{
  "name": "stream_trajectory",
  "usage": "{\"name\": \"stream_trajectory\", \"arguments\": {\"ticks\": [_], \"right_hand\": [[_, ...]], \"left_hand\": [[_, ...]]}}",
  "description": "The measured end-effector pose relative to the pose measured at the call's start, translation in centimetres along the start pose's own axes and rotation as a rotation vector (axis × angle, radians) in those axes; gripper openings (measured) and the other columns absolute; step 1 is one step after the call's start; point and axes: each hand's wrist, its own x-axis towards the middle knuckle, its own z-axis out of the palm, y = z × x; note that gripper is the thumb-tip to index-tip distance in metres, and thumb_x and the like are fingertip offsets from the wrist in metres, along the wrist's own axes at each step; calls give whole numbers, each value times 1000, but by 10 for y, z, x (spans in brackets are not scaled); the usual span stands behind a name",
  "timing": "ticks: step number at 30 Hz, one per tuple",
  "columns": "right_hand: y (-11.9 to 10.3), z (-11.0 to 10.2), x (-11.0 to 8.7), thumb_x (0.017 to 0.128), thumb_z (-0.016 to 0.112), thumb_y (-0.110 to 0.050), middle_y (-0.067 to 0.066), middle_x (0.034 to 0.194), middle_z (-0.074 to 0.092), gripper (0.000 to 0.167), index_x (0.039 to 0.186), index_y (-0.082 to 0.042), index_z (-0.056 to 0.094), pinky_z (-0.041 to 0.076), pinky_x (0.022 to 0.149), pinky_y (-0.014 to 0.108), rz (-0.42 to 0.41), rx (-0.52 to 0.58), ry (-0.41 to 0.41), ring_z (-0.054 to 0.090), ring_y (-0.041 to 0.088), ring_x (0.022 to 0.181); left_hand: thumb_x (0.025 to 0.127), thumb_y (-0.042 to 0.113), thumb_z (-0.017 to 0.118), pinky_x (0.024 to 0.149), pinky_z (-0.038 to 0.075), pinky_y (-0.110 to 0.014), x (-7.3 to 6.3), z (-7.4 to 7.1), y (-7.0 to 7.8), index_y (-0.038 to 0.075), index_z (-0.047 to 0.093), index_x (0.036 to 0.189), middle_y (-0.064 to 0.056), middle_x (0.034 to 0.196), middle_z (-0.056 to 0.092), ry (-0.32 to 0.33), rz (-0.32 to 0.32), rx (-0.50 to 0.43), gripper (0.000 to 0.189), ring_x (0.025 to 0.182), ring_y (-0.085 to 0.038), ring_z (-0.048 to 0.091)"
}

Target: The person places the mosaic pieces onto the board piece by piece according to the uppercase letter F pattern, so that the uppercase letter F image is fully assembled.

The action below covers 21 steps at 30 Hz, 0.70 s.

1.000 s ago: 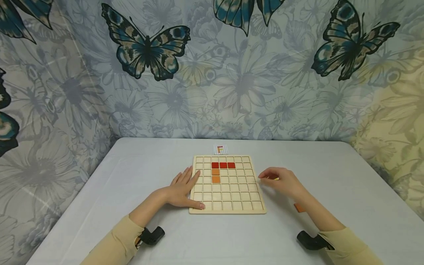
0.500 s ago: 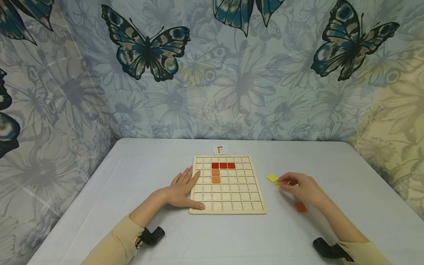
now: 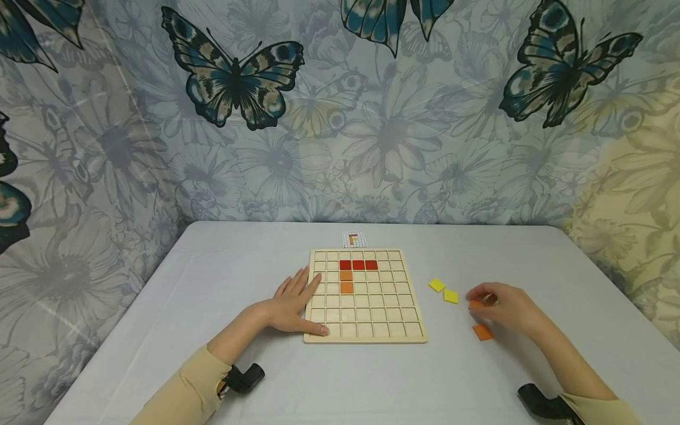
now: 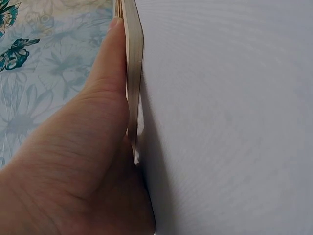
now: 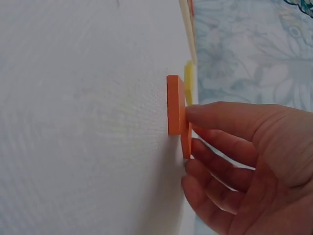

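A wooden grid board lies flat on the table, with three red tiles in a row and two orange tiles below the leftmost. My left hand rests spread over the board's left edge; in the left wrist view its thumb lies along the board's side. To the right, my right hand pinches an orange tile between thumb and fingers, low at the tabletop. Another orange tile lies just nearer, also seen in the right wrist view.
Two yellow tiles, one farther and one nearer, lie between the board and my right hand. A small printed grid card sits behind the board. White cloth covers the table, with a butterfly-patterned wall behind.
My right hand has moved right and slightly nearer, away from the board's edge. Two yellow tiles now lie uncovered, and its fingers are at an orange tile. The left hand stays put.
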Motion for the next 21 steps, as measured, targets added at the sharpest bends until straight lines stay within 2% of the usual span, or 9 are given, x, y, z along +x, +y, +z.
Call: {"name": "stream_trajectory", "arguments": {"ticks": [7,14,21], "right_hand": [[1,2,0,84,77,-19,4,98,67,26,105,-6,70,49,73,38,20,32,-14,61,26,93],[-1,3,1,84,76,-17,8,105,67,29,110,-6,69,52,79,45,41,67,-37,61,30,98],[-1,3,1,82,77,-16,3,96,65,32,110,-4,68,50,74,36,33,58,-34,59,24,92]], "left_hand": [[81,70,62,116,-5,-51,0,0,0,11,-2,158,-19,160,-15,-2,0,11,116,147,-30,-15],[80,72,61,115,-7,-50,-1,-2,1,9,-2,157,-19,160,-15,-8,3,-18,118,147,-31,-15],[79,74,60,115,-7,-50,-2,-2,1,9,-2,157,-20,160,-14,-2,3,-25,119,147,-31,-15]]}}
